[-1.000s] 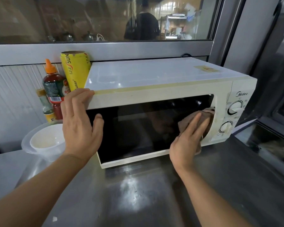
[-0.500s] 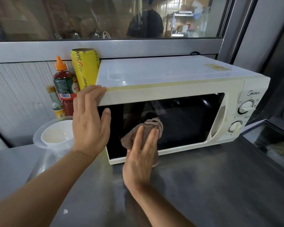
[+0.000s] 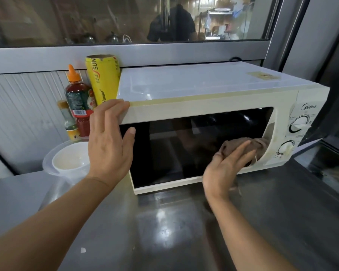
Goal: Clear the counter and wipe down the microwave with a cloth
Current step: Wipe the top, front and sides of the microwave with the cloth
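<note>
A cream microwave (image 3: 204, 106) with a dark glass door stands on the steel counter (image 3: 184, 231). My left hand (image 3: 109, 141) lies flat on its top left front corner, fingers over the edge and thumb on the door. My right hand (image 3: 226, 169) presses a brown cloth (image 3: 260, 145) flat against the lower right part of the door, beside the door handle recess. Two white dials (image 3: 298, 125) sit on the panel at the right.
Left of the microwave stand a yellow roll of cling wrap (image 3: 103, 79), a red sauce bottle with an orange cap (image 3: 78, 100) and a small bottle (image 3: 69, 122). A clear bowl holding a white bowl (image 3: 69, 159) sits in front of them. A window runs behind.
My right hand has swept the cloth across the door, from the right side to the lower left and back to the right. My left hand has stayed on the corner.
</note>
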The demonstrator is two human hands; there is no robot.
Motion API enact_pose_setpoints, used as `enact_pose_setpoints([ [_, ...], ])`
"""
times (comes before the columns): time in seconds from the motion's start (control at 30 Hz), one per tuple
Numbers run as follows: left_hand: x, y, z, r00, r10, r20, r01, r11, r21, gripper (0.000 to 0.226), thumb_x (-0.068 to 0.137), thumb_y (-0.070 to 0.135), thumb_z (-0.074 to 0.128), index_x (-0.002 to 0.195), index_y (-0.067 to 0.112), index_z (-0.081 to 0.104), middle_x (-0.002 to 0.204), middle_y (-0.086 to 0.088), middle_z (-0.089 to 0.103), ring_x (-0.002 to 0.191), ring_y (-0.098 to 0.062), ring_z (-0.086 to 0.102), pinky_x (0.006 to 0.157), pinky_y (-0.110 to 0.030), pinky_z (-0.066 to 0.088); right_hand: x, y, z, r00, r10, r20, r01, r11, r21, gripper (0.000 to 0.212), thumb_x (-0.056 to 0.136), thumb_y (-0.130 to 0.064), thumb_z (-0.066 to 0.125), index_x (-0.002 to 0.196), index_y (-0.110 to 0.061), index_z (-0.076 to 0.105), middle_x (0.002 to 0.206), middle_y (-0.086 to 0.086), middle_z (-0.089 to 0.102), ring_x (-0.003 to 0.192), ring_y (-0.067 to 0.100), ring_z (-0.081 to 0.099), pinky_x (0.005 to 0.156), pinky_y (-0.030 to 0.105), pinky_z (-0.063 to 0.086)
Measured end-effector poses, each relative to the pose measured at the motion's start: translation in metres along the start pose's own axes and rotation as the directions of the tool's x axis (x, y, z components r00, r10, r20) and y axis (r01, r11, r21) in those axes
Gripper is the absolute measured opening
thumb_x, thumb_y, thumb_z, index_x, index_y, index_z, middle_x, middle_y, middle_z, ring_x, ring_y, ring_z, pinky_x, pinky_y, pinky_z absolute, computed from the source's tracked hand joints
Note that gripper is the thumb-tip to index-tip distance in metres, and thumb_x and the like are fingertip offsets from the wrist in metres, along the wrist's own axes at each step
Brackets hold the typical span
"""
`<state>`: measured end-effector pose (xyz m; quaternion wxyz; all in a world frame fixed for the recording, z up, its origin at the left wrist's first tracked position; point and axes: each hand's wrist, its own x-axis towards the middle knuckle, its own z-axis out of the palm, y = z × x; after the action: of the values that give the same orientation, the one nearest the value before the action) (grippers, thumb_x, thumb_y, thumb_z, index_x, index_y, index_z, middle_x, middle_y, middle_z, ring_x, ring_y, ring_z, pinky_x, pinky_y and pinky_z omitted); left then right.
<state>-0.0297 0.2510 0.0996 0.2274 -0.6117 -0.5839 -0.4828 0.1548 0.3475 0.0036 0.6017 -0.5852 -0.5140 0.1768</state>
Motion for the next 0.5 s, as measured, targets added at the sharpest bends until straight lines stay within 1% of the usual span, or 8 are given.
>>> enact_pose_setpoints([
  [0.03,0.000,-0.001,0.000,1.000,-0.003,0.002,0.003,1.000,0.000,0.040,0.086,0.004,0.055,0.124,-0.007,0.048,0.125,-0.024,0.046,0.120,-0.035,0.043,0.105,-0.034,0.033,-0.015,-0.009,0.007,1.000,-0.022,0.019,0.022,1.000,0.018,0.077,0.088,-0.002,0.045,0.150,-0.006,-0.002,0.154,0.018,-0.022,0.145,0.024,-0.015,0.120,0.033,0.004],
  [0.1,0.000,-0.002,-0.002,1.000,-0.002,0.002,0.002,1.000,0.001,0.040,0.087,0.007,0.055,0.125,-0.006,0.048,0.126,-0.023,0.047,0.120,-0.032,0.042,0.105,-0.029,0.030,-0.056,-0.022,0.019,0.985,-0.147,0.085,0.145,0.989,0.031,0.077,0.083,-0.004,0.041,0.149,-0.005,0.000,0.152,0.014,-0.024,0.144,0.024,-0.017,0.119,0.034,0.002],
  [0.17,0.000,-0.002,-0.004,1.000,0.005,0.004,-0.005,1.000,0.002,0.040,0.089,0.010,0.054,0.125,-0.005,0.048,0.126,-0.022,0.047,0.120,-0.030,0.042,0.107,-0.028,0.029,-0.092,-0.030,0.030,0.960,-0.245,0.138,0.245,0.969,0.012,0.076,0.082,-0.001,0.041,0.147,-0.006,0.001,0.152,0.017,-0.020,0.145,0.032,-0.010,0.118,0.041,0.011],
  [0.27,0.002,-0.002,-0.005,1.000,0.005,0.014,-0.005,1.000,0.011,0.041,0.089,0.012,0.055,0.126,-0.003,0.049,0.126,-0.020,0.048,0.120,-0.027,0.041,0.107,-0.027,0.029,-0.106,-0.033,0.040,0.971,-0.218,0.103,0.223,0.974,-0.036,0.087,0.078,0.012,0.057,0.146,-0.007,0.006,0.153,0.018,-0.014,0.144,0.039,0.007,0.109,0.050,0.032],
  [0.33,0.001,-0.003,-0.005,1.000,0.005,0.014,-0.005,1.000,0.011,0.041,0.088,0.012,0.056,0.126,-0.003,0.049,0.126,-0.019,0.049,0.120,-0.026,0.041,0.106,-0.028,0.031,-0.100,-0.026,0.037,0.966,-0.233,0.110,0.242,0.967,-0.075,0.091,0.076,0.015,0.060,0.148,-0.006,0.008,0.154,0.019,-0.011,0.144,0.038,0.009,0.107,0.050,0.036],
  [0.4,0.001,-0.003,-0.005,1.000,0.008,0.009,-0.008,1.000,-0.004,0.041,0.088,0.013,0.056,0.126,-0.002,0.049,0.126,-0.019,0.048,0.120,-0.026,0.042,0.105,-0.028,0.032,-0.085,-0.018,0.028,0.961,-0.252,0.112,0.264,0.959,-0.105,0.089,0.078,0.015,0.056,0.149,-0.007,0.007,0.155,0.020,-0.010,0.145,0.036,0.006,0.110,0.048,0.033],
  [0.47,0.001,-0.005,-0.003,1.000,0.015,0.005,-0.015,1.000,-0.010,0.041,0.089,0.013,0.056,0.126,-0.003,0.049,0.125,-0.020,0.048,0.120,-0.027,0.042,0.104,-0.032,0.035,-0.060,-0.010,0.018,0.969,-0.231,0.092,0.240,0.965,-0.109,0.087,0.079,0.015,0.049,0.148,-0.008,0.002,0.155,0.021,-0.011,0.146,0.033,-0.001,0.116,0.043,0.023],
  [0.5,0.000,-0.005,-0.002,1.000,0.023,0.003,-0.023,1.000,-0.011,0.041,0.089,0.013,0.055,0.125,-0.004,0.048,0.125,-0.022,0.047,0.120,-0.028,0.042,0.104,-0.034,0.036,-0.044,-0.006,0.013,0.977,-0.203,0.071,0.210,0.972,-0.109,0.084,0.081,0.014,0.047,0.148,-0.007,0.001,0.155,0.023,-0.011,0.146,0.032,-0.004,0.118,0.038,0.016],
])
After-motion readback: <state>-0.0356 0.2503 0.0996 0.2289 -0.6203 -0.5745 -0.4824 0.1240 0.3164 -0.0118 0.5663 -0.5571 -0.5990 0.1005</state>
